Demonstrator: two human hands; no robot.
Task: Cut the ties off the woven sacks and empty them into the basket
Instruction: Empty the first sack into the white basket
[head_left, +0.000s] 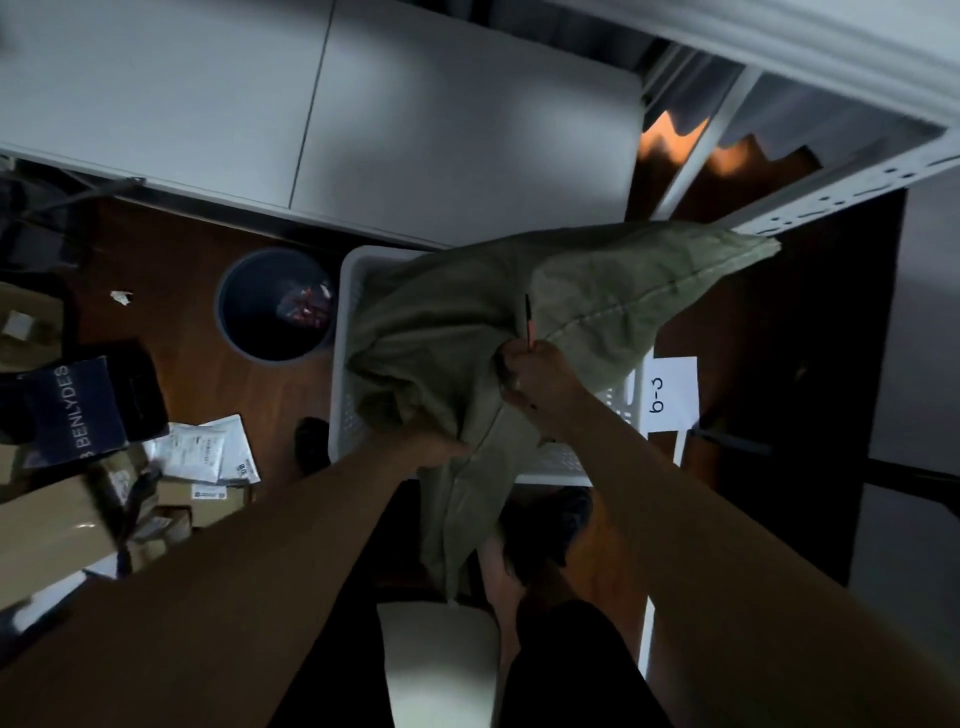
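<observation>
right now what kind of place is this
Probably a parcel sorting or stockroom area: mailer bags and cardboard boxes piled on the floor, a white basket with a "b-3" label beside it, and a slotted metal shelf on the right.

Dim, bluish light, deep shadow over the forearms, soft blur, wide-angle bending at edges

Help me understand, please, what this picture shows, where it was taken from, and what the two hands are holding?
There is no machine here: a camera worn on a person's head looks down at their own bare arms. Both hands hold a limp green woven sack over a white plastic basket on the floor. The left hand grips its lower folds; the right hand grips higher, with a thin dark tool sticking up from its fingers. A round bin stands beside the basket, and parcels lie at left.
</observation>
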